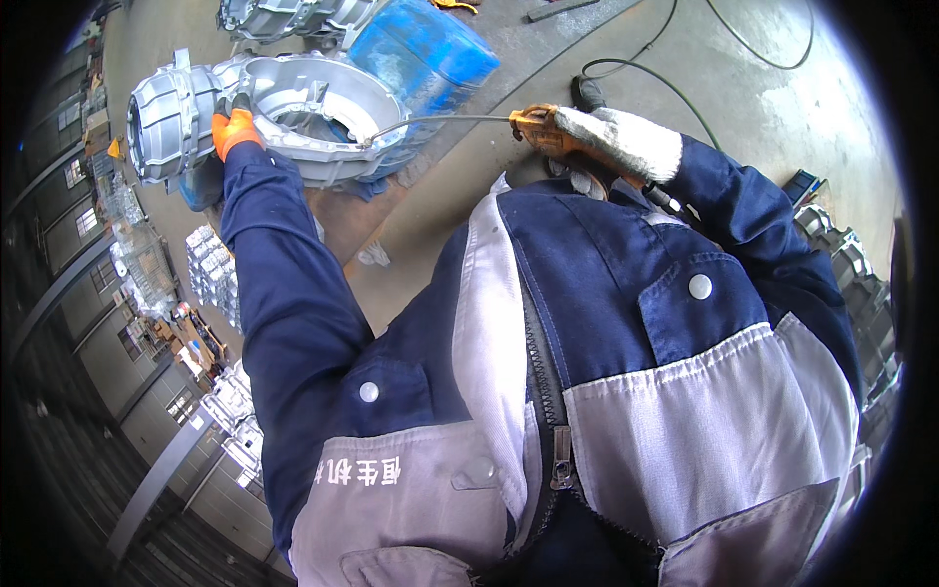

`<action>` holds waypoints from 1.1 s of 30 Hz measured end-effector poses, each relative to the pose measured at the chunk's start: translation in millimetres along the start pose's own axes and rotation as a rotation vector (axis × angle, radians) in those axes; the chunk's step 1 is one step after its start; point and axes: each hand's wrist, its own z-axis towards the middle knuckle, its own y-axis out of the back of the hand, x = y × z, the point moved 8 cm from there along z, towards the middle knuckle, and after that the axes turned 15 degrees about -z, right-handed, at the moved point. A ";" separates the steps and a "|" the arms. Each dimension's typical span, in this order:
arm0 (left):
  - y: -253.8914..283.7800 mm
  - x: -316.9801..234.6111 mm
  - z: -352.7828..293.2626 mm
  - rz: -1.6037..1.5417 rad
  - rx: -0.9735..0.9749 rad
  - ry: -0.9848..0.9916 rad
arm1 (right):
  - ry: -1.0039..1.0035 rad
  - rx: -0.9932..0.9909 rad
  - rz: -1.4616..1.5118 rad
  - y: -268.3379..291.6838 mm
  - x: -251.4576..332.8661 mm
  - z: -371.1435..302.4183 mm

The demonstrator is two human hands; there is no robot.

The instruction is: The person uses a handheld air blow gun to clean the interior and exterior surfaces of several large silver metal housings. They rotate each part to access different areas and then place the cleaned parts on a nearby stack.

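A grey cast metal housing (pixel 337 83) with a wide round opening lies at the upper left, partly against a blue drum-like support. My left hand (pixel 235 129), in an orange glove with dark fingertips, grips its rim on the left side. In a white glove, my right hand (pixel 621 137) is closed around a yellow-orange hand-held air tool (pixel 538 127). From the tool a long thin shaft (pixel 445 118) reaches left, and its tip meets the near inner edge of the housing's opening. My right fingers are partly hidden behind the tool.
Beneath the housing is a blue plastic-looking drum (pixel 425 54). Another metal casting (pixel 289 15) stands beyond. A dark hose (pixel 665 83) curls over the floor at the upper right. More castings (pixel 841 245) stand at the right edge, and others (pixel 235 421) at the left.
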 end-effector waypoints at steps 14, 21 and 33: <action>1.3 -16.4 -8.9 0.157 0.025 0.238 | -0.095 0.051 0.204 -7.9 6.3 -1.4; -5.2 -36.9 -25.0 0.178 0.036 0.179 | -0.147 -0.050 0.287 -13.1 -15.5 19.6; -10.9 -50.5 -38.2 -0.081 0.143 0.102 | -0.209 0.122 0.652 -22.0 -9.4 92.4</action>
